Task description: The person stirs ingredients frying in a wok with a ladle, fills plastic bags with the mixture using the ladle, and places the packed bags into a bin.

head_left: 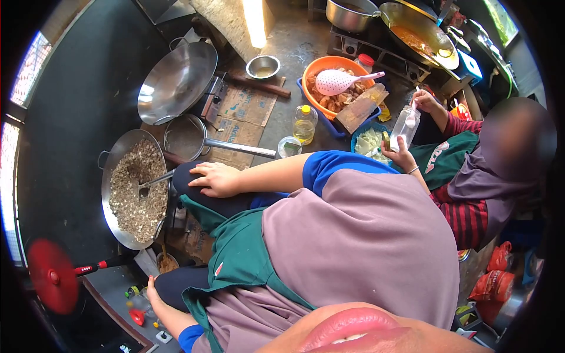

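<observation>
My right hand [216,179] lies palm down on my knee, fingers spread and empty. Beside that knee stands a large wok [107,194] of chopped, pale brown food [132,197]. The metal ladle [158,180] rests in the food, its handle pointing toward my knee; neither hand touches it. My left hand [155,292] rests against my other knee, partly hidden, a finger stretched out and nothing seen in it. A strainer [183,138] with a long metal handle lies near my right hand.
An empty wok [176,82] stands beyond the full one. Nearby are an oil bottle [304,126], an orange basin [310,73] with a pink skimmer [335,82], and a metal bowl [263,67]. A co-worker [465,170] holds a jar [405,126]. A red fan [53,276] is at lower left.
</observation>
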The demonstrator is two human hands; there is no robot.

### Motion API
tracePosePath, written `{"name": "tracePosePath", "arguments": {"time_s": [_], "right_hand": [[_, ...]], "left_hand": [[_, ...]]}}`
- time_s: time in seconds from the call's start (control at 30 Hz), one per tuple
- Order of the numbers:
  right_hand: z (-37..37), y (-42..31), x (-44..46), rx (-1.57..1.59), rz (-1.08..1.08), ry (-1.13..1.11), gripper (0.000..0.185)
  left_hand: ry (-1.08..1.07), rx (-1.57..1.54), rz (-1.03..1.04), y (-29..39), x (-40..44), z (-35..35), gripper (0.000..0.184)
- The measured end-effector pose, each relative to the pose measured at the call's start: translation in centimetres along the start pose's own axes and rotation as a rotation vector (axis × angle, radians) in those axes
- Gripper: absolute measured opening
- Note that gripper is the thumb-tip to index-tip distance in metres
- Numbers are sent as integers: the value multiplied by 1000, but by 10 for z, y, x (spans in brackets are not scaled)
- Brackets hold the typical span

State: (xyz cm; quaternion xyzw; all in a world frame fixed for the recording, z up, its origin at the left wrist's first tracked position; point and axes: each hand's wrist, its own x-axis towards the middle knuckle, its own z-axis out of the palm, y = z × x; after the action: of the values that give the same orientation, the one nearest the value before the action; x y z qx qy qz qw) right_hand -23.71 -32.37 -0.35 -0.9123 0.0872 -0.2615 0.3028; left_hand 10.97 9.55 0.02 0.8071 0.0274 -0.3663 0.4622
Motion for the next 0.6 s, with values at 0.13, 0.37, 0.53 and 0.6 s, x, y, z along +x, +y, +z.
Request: {"name": "tracePosePath", "arguments": {"time_s": [0.13, 0.37, 0.53, 0.6], "right_hand": [[1, -1, 0, 16, 2, 6, 41], [5, 3, -1, 7, -7, 20, 41], [3, 0, -2, 25, -1, 12, 40], [2, -1, -2, 21, 0, 17, 40]], "left_hand": [[-9, -27, 10, -2, 2, 4, 36], [-12, -49, 11, -5, 3, 4, 36], [-17, -63, 14, -2, 6, 7, 36], [-20, -75, 15, -2, 7, 8, 36]]}}
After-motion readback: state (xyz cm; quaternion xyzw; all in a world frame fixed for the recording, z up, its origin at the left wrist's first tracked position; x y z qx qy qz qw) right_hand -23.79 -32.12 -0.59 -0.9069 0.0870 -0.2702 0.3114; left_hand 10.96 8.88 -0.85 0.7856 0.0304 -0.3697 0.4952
